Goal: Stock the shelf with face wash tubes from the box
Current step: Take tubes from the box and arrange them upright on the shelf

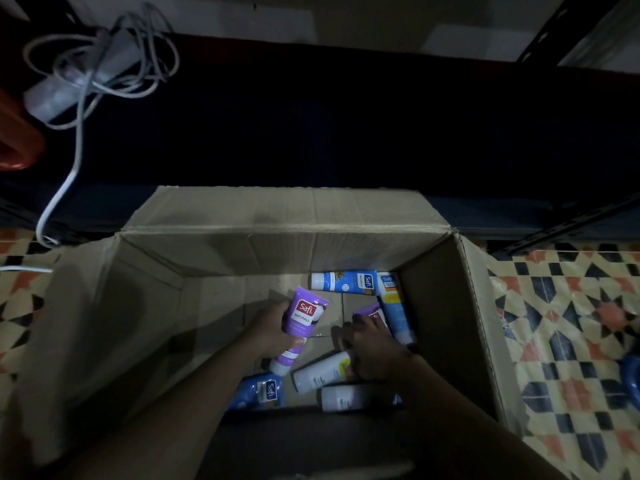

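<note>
1. Upper left of the frame: a white power strip with tangled grey cable lies on the dark shelf; a red object sits at the far left edge, its kind unclear.
2. Lower centre: an open cardboard box stands on patterned floor tiles, just in front of the shelf. It holds loose tubes lying flat on its bottom.
3. Bottom left of the box interior: a blue tube, label "Safi".
4. Left hand: reaching down into the box, fingers wrapped around a purple tube, reading "Safi NATURALS", cap end toward the viewer.
5. Centre: a white tube lies partly beneath the right hand; another pale tube lies near the front wall, print unreadable.
6. Right hand: palm down, fingers curled over the tubes; whether it grips one cannot be told. A second purple tube shows just beyond its fingertips.
7. Upper right of the interior: a blue tube marked "Safi" along the far wall, and another blue tube against the right wall.
</note>
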